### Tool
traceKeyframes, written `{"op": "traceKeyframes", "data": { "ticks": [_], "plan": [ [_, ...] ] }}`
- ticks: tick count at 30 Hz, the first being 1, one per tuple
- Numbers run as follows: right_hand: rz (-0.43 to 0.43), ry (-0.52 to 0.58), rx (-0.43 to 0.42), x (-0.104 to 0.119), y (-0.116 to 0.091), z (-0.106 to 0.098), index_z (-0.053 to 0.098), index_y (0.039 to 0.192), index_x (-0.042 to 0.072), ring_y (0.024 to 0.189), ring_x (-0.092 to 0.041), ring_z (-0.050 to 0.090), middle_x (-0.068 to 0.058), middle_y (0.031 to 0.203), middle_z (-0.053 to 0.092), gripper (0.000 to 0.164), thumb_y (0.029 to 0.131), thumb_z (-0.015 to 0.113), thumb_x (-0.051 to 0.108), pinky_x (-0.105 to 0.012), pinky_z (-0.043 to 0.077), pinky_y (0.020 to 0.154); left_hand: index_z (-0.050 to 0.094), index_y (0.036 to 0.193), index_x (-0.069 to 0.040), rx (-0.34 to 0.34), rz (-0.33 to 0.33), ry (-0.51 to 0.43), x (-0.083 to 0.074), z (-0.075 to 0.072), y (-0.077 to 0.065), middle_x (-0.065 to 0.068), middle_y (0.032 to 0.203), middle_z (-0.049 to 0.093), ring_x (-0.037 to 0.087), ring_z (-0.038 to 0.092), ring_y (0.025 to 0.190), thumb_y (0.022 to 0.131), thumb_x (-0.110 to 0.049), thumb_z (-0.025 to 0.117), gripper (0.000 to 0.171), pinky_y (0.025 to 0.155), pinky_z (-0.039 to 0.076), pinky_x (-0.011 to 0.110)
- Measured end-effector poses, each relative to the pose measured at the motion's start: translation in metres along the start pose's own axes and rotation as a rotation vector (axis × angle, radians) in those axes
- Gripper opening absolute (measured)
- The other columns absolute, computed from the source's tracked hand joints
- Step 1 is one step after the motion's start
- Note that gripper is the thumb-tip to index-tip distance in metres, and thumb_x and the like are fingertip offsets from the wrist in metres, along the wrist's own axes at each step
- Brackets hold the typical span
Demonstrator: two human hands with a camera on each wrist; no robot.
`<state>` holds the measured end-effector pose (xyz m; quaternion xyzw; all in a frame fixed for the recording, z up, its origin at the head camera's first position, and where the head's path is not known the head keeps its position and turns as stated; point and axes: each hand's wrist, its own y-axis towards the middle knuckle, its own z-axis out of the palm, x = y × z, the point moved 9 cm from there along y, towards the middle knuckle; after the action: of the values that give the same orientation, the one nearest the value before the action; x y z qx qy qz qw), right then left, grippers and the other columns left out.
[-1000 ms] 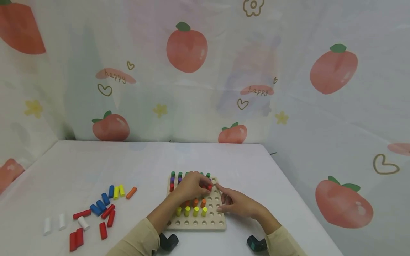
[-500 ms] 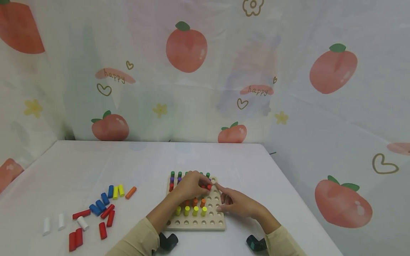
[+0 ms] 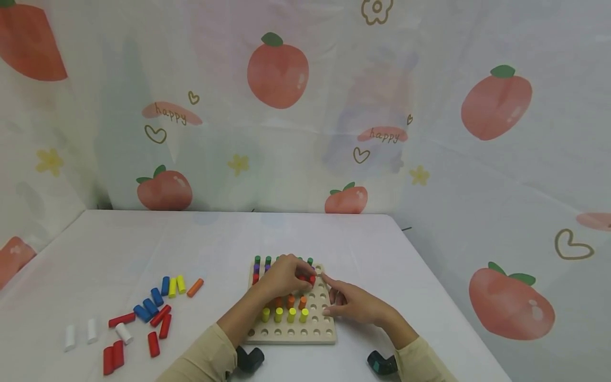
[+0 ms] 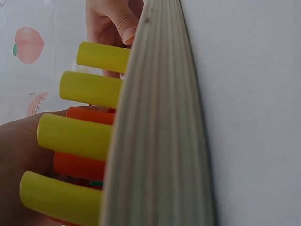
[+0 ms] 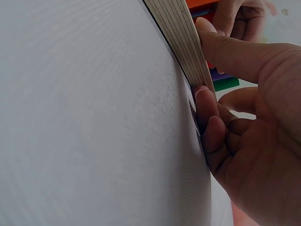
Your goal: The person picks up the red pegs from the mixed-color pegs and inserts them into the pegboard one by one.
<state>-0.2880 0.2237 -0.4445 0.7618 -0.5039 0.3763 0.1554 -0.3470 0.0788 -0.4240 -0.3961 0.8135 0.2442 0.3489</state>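
- Left hand (image 3: 286, 276) is reaching over the pegboard (image 3: 291, 341), thumb and fingertips pinching a red peg (image 3: 312, 279) toward the board's right side; whether it is fully seated, cannot tell.
- Pegboard is lying flat on the counter (image 3: 372, 244), its front edge facing the person; holes are showing along the front row and down the right side.
- Counter's far edge is running well beyond the board; white surface is stretching between the board and the counter's right edge.
- Yellow pegs (image 3: 291, 315) are standing four in a row near the front, orange pegs (image 3: 291, 302) just behind; green pegs (image 3: 258, 260) are lining the back, purple pegs (image 3: 256, 269) before them.
- Left of the board, well apart, loose pegs are lying scattered: red (image 3: 154, 345), blue (image 3: 157, 296), white (image 3: 124, 333), two yellow (image 3: 181, 284), one orange (image 3: 195, 287).
- Left forearm (image 3: 243, 321) is crossing the board's left portion, hiding parts of several rows.
- Right hand (image 3: 355, 303) is gripping the board's right edge, thumb on top, lower fingers curling against the side, index finger pointing toward the back corner.
- Beige sleeves (image 3: 202, 358) are covering both arms above the wrists.
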Motion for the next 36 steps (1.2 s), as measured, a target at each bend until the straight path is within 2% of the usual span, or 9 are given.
{"op": "traceKeyframes", "data": {
  "ticks": [7,11,15,19,25,36],
  "plan": [
    [0.010,0.011,0.008,0.000,0.003,0.004,0.033,0.162,0.007,0.081,-0.018,0.051,-0.005,0.102,0.055,0.086,0.093,0.080,0.029,-0.027,0.042,0.066,0.081,0.111,-0.013,0.029,-0.027,0.012,-0.001,-0.006,-0.007,-0.012,0.093,0.073,0.009,0.065,0.089,0.087,-0.005,0.084,0.026,0.090,0.056,0.036],
    [0.012,0.006,0.001,0.000,0.003,0.005,0.034,0.162,0.009,0.081,-0.019,0.051,-0.005,0.102,0.055,0.086,0.093,0.080,0.030,-0.028,0.042,0.066,0.080,0.112,-0.011,0.047,-0.026,-0.003,-0.004,-0.014,-0.012,-0.007,0.098,0.074,0.011,0.068,0.091,0.087,-0.003,0.083,0.027,0.088,0.057,0.033],
    [0.023,-0.003,0.001,-0.003,0.003,0.005,0.034,0.162,0.009,0.082,-0.019,0.051,-0.004,0.103,0.055,0.085,0.093,0.080,0.030,-0.028,0.042,0.066,0.078,0.114,-0.007,0.040,-0.010,0.013,-0.007,-0.025,-0.019,0.000,0.104,0.075,0.015,0.071,0.096,0.089,-0.002,0.081,0.026,0.087,0.058,0.033],
    [0.032,-0.021,0.001,-0.003,0.003,0.003,0.033,0.162,0.009,0.083,-0.019,0.051,-0.003,0.103,0.055,0.085,0.094,0.079,0.032,-0.028,0.042,0.067,0.078,0.114,-0.006,0.008,-0.043,0.039,-0.006,-0.038,-0.027,0.003,0.105,0.075,0.017,0.071,0.096,0.089,-0.003,0.081,0.025,0.084,0.059,0.033],
    [0.020,-0.021,-0.001,0.000,0.003,0.003,0.034,0.161,0.007,0.084,-0.020,0.050,-0.004,0.103,0.055,0.085,0.093,0.079,0.030,-0.029,0.042,0.067,0.077,0.111,-0.005,-0.026,-0.045,0.089,0.001,-0.055,-0.039,0.003,0.101,0.074,0.017,0.069,0.091,0.089,-0.002,0.080,0.022,0.083,0.059,0.033],
    [0.044,-0.032,-0.010,-0.001,0.002,0.001,0.034,0.161,0.008,0.085,-0.020,0.051,-0.004,0.103,0.055,0.086,0.093,0.079,0.032,-0.030,0.042,0.067,0.079,0.109,-0.009,-0.066,-0.071,0.147,0.022,-0.085,-0.059,-0.003,0.095,0.072,0.013,0.066,0.088,0.089,-0.004,0.081,0.021,0.082,0.058,0.034]
  ]
}}
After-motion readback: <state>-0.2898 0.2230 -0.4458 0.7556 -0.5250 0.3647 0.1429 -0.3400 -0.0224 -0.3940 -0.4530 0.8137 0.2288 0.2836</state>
